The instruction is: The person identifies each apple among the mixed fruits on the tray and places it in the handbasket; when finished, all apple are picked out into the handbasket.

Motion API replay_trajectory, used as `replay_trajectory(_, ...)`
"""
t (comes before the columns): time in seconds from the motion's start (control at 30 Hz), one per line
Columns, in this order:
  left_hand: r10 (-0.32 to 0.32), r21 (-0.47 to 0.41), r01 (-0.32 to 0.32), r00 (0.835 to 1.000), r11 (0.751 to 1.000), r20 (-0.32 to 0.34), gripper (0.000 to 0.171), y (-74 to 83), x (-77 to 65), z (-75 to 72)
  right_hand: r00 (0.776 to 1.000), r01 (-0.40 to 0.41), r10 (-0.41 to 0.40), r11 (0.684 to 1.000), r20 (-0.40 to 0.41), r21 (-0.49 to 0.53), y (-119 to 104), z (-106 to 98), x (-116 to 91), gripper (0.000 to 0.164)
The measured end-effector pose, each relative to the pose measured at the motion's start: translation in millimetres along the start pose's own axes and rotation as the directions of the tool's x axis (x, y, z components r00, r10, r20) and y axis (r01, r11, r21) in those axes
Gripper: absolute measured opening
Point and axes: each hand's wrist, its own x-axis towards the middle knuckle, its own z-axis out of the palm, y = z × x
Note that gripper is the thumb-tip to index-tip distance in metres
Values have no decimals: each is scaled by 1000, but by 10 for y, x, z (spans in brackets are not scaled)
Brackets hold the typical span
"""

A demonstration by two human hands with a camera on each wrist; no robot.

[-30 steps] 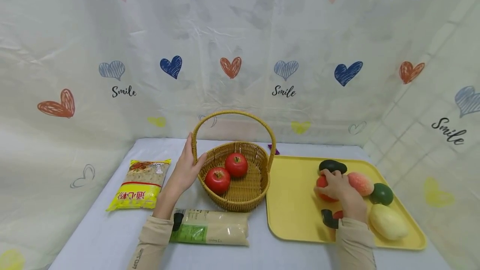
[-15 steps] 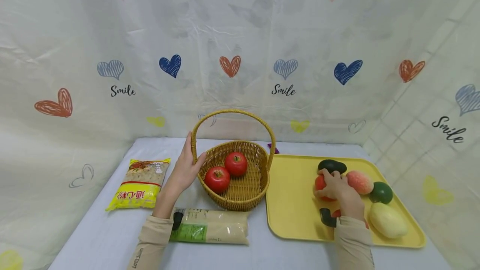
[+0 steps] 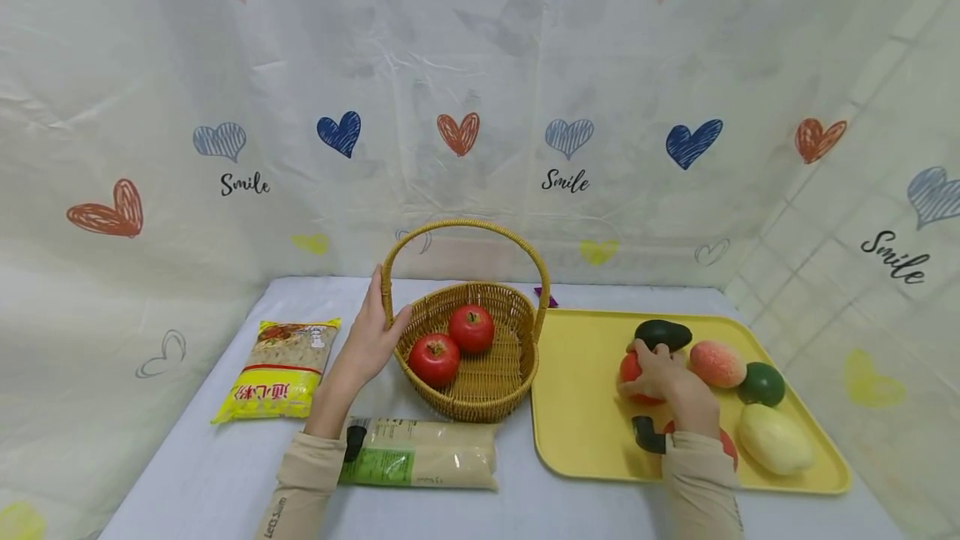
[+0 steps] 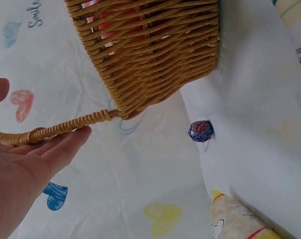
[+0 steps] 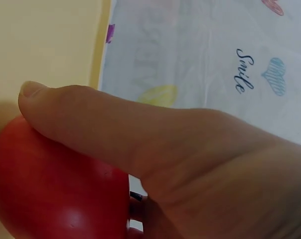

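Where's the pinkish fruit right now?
The pinkish fruit lies on the yellow tray at the head view's right, between the right hand and the round green fruit.

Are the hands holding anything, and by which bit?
The right hand grips a red fruit by its sides. The left hand only touches the basket handle.

The left hand (image 3: 369, 342) and right hand (image 3: 669, 382) are bare below long beige sleeves (image 3: 702, 486), creased near the wrists. Small dark lettering (image 3: 276, 517) runs along the left sleeve (image 3: 306, 477). A small black piece (image 3: 356, 442) shows at each wrist.
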Motion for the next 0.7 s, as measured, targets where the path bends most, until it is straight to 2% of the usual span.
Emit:
replay_trajectory(0.13,6,6,-6,1000,1000,-2,90,-17,2,1,999,-5,5,1000,32,7,-48,-32,-35,69)
replay_trajectory(0.37,15,5,-15,1000,1000,-2,89,-19,5,-1,988,-53,42,996,146,71,-143,-115,-137,75)
replay_trajectory(0.47,14,3,-14,1000,1000,-2,89,-11,3,-2,991,-23,14,998,136,65,-195,-147,-182,72)
replay_trajectory(0.7,2,-6,-2,1000,1000,8,89,9,-11,-8,996,60,-63,997,58,43,-304,-230,-271,68)
